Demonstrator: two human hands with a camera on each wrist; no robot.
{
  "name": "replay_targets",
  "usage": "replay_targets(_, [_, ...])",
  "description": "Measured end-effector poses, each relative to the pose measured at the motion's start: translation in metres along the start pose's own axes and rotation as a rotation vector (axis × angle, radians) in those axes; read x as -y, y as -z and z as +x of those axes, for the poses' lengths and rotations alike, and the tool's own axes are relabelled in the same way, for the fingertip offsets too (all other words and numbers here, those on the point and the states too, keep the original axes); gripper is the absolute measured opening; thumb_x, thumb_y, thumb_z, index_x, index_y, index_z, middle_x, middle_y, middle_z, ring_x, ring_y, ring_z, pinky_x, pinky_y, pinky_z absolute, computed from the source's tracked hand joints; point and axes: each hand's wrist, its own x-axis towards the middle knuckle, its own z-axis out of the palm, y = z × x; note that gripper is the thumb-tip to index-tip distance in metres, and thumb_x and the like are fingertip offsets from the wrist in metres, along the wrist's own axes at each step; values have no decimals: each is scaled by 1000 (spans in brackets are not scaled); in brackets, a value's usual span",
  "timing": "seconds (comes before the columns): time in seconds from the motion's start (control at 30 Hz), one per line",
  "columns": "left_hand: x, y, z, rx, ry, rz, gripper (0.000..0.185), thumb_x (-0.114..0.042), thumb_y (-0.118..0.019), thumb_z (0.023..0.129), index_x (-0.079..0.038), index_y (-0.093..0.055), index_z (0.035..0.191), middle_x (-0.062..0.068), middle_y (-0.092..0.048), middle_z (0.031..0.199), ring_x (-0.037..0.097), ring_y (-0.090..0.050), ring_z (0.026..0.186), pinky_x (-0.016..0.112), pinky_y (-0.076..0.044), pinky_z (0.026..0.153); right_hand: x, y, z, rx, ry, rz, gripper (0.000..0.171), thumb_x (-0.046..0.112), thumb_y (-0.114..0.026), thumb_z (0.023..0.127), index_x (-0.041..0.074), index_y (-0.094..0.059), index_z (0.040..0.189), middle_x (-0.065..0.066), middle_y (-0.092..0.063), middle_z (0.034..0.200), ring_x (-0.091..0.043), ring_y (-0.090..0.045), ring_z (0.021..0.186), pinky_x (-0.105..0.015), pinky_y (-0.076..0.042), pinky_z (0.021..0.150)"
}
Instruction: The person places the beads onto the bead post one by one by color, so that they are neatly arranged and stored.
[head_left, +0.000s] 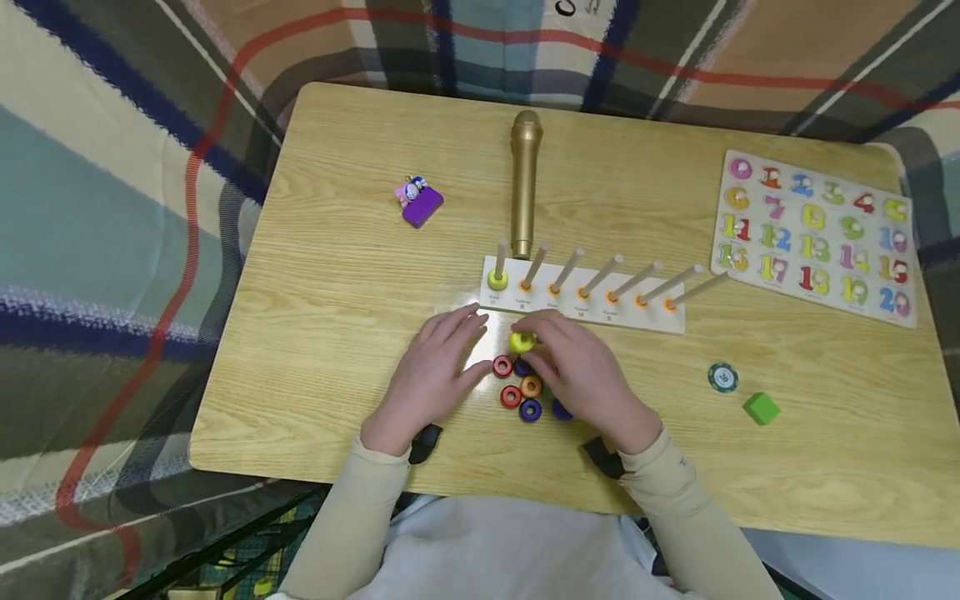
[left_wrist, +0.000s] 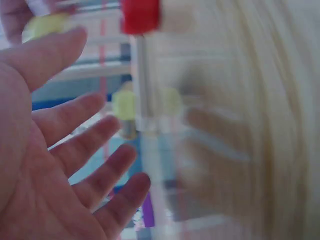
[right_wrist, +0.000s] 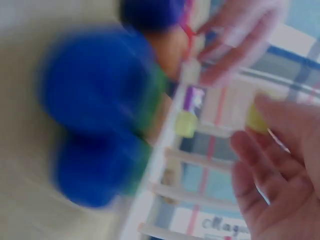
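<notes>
While the head view looks down on the wooden table, the right hand pinches a yellow ring at its fingertips, lifted just above a loose cluster of rings (red, orange, blue, with a hint of green under the palm). The left hand lies flat beside that cluster, fingers straight and slightly spread, holding nothing. Just beyond both hands stands the peg board, a white base with a row of slanting wooden pegs; the leftmost peg already carries a yellow-green ring. By my reading, the step in hand is carrying a picked ring toward the pegs, and the next move would call for lining its hole up over a peg tip before lowering it. Farther off lie a gold microphone, a purple toy block, a number puzzle board, a poker chip and a green cube.

From the left wrist view, heavily blurred, the left hand's fingers are splayed and bare, with a peg and a yellowish ring just past them.

From the right wrist view, also smeared, blue rings fill the foreground. A yellow shape sits against the right hand's fingertips, though the grip itself cannot be made out here.
</notes>
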Motion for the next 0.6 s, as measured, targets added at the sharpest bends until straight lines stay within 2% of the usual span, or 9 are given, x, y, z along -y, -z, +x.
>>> replay_targets(0.13, [8,-2,15,3,60,14,59,-38,-59,103,-12,-45,154,5,-38,164,34,-39,145,53,-35,119,3,24,21,-202,-72,30,39,8,-78,90,4,-64,126,-12,-69,118,-25,-65,90,-34,-53,74])
replay_targets(0.27, [12,-2,32,-22,131,5,54,-37,-57,104,-13,-48,152,7,-47,158,34,-45,139,50,-38,115,9,41,47,-320,-133,39,39,14,-78,91,2,-64,125,-14,-70,117,-26,-61,85,-30,-44,68])
replay_targets(0.37, [15,-1,46,-68,171,-30,53,-38,-60,102,-15,-52,150,8,-53,150,33,-47,134,48,-38,114,11,45,66,-326,-170,34,37,18,-77,92,3,-66,124,-13,-69,115,-25,-59,84,-32,-43,68])
replay_targets(0.43, [18,0,53,-84,179,-48,56,-40,-63,100,-19,-52,150,9,-52,151,33,-45,136,48,-35,116,13,44,75,-313,-178,22,36,19,-77,92,4,-67,123,-12,-69,114,-26,-60,84,-33,-44,69])
replay_targets(0.6, [26,2,61,-40,189,-57,56,-45,-62,100,-31,-48,153,9,-35,164,35,-28,149,55,-23,121,14,36,88,-249,-177,-20,38,24,-77,93,6,-67,125,-11,-70,114,-25,-62,82,-34,-49,72])
